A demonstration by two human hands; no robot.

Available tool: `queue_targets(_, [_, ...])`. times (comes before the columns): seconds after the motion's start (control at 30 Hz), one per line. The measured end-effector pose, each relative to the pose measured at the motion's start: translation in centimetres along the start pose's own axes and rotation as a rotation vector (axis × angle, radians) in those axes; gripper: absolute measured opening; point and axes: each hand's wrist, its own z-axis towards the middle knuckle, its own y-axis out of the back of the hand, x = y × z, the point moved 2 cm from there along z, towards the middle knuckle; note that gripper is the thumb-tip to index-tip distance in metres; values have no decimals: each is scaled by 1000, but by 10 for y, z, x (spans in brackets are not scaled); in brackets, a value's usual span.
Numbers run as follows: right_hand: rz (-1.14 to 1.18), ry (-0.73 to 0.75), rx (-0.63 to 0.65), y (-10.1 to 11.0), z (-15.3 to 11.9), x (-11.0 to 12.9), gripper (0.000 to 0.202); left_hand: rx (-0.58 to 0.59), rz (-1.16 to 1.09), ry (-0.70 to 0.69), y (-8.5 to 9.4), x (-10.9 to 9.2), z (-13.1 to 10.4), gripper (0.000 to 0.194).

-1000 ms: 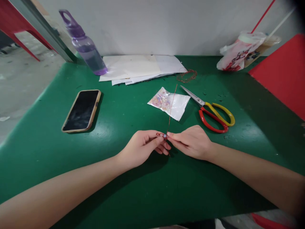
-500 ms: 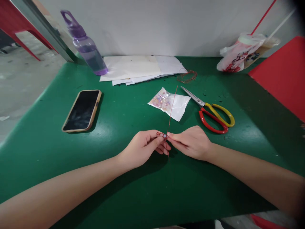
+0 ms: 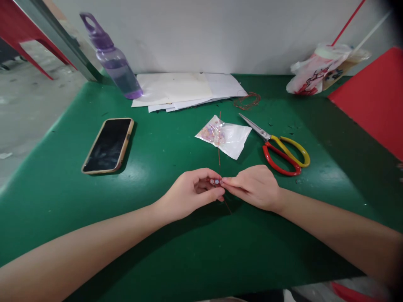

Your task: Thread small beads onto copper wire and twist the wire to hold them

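Copper-red cord (image 3: 219,157) with small beads (image 3: 216,181), held between both hands just over the green table (image 3: 189,260). Right hand (image 3: 260,186): thumb and index pinching the beaded piece at its 3 o'clock end, palm down, knuckles up, wrist back toward 4. Left hand (image 3: 185,195): index arched over the beads, thumb below, gap between them; thumb tip meets another fingertip, can't tell if cord is clamped there.

Key relation: bead row points roughly 9 to 3, pale beads just off the right pinch at 9 o'clock, inside the left hand's curl. Cord runs across the row, long free end to 12, short tail to 5. Both hands close in, right fingertips nearest the crossing. Left forearm from 8, right from 4.

Around: clear-front packet (image 3: 237,138) at 12, just beyond the hands, cord end passing over it in view; scissors (image 3: 263,133) at 1 to 2, blades toward 11; cord coil (image 3: 247,108) farther at 1; smartphone (image 3: 108,144) at 10.
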Motion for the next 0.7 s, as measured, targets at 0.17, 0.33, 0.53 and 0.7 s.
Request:
queue_targets(0.17, [-20,156,9,0,-3,1,13,-46,74,40,0,0,1,13])
queue_targets(0.33, [-33,150,0,1,-3,1,14,-83,77,48,1,0,2,12])
queue_targets(0.53, [40,66,-49,-1,-1,1,14,-105,37,26,3,-1,1,15])
queue_targets(0.7, [71,60,-56,-1,-2,3,11,-134,70,28,3,-3,-1,12])
